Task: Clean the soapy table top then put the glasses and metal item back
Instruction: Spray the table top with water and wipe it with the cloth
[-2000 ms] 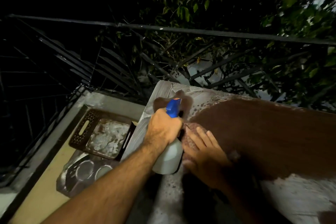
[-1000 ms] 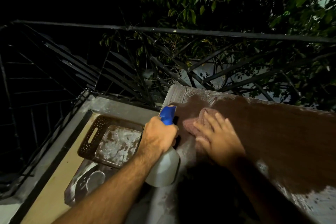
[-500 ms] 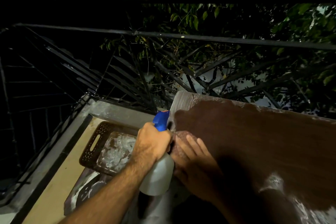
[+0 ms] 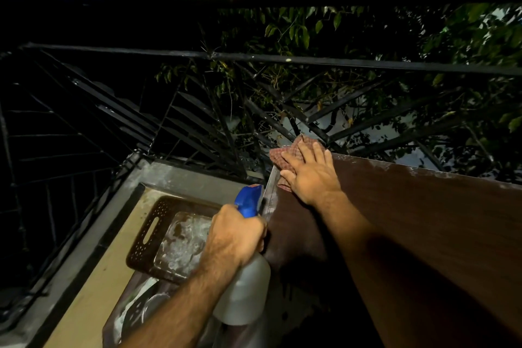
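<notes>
The brown table top (image 4: 423, 220) runs from the centre to the right, wet and dark, with pale soap along its far edge. My right hand (image 4: 309, 175) lies flat with straight fingers, pressing a reddish checked cloth (image 4: 285, 154) onto the table's far left corner. My left hand (image 4: 234, 234) grips the neck of a white spray bottle (image 4: 244, 291) with a blue trigger head (image 4: 248, 199), held beside the table's left edge. Glasses and a metal item (image 4: 147, 308) sit on the floor at the lower left, dim and partly hidden by my left forearm.
A brown perforated plastic tray (image 4: 147, 234) with soapy foam inside lies on the floor left of the table. A black metal railing (image 4: 282, 59) stands close behind the table, with leafy branches beyond. A grey ledge (image 4: 84, 234) borders the floor.
My right hand has slid the cloth away from me, from beside the bottle out to the table's far left corner. My left hand still holds the bottle by the table edge.
</notes>
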Action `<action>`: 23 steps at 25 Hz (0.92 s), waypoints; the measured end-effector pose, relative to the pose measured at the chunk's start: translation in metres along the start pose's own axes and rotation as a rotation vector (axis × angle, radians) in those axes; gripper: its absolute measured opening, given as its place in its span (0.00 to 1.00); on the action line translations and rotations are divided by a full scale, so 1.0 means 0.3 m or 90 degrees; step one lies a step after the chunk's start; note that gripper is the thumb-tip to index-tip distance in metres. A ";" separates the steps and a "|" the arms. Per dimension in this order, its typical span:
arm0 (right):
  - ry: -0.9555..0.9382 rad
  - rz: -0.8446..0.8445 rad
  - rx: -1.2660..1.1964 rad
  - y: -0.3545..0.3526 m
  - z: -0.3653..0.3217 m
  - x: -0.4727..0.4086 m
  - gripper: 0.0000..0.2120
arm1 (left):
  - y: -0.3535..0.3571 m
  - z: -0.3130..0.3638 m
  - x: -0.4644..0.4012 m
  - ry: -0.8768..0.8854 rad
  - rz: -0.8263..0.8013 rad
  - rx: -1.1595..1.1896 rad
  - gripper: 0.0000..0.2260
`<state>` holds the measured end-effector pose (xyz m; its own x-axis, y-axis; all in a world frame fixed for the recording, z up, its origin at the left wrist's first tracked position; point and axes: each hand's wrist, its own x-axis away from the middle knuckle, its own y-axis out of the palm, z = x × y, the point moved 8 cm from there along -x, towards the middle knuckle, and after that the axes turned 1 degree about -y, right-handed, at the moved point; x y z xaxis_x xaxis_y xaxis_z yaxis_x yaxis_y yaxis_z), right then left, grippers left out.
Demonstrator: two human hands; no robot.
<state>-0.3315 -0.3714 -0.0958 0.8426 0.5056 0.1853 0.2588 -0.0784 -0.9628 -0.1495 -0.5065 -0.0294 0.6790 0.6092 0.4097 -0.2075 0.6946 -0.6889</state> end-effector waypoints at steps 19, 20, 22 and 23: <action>-0.043 0.012 0.008 -0.034 -0.068 -0.031 0.28 | -0.058 0.013 -0.013 0.009 -0.026 0.031 0.08; -0.075 0.021 0.022 -0.019 -0.095 0.012 0.27 | -0.060 0.020 -0.006 0.004 -0.030 0.041 0.08; -0.175 0.057 0.042 0.023 -0.163 0.156 0.27 | -0.062 0.034 0.010 -0.001 -0.036 0.049 0.08; -0.214 0.062 0.041 0.046 -0.180 0.234 0.27 | -0.060 0.040 0.020 0.002 -0.038 0.040 0.07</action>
<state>-0.2434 -0.3833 -0.0855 0.6561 0.7542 0.0266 0.1457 -0.0920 -0.9850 -0.1501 -0.5107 -0.0072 0.6935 0.5648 0.4472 -0.2097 0.7521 -0.6247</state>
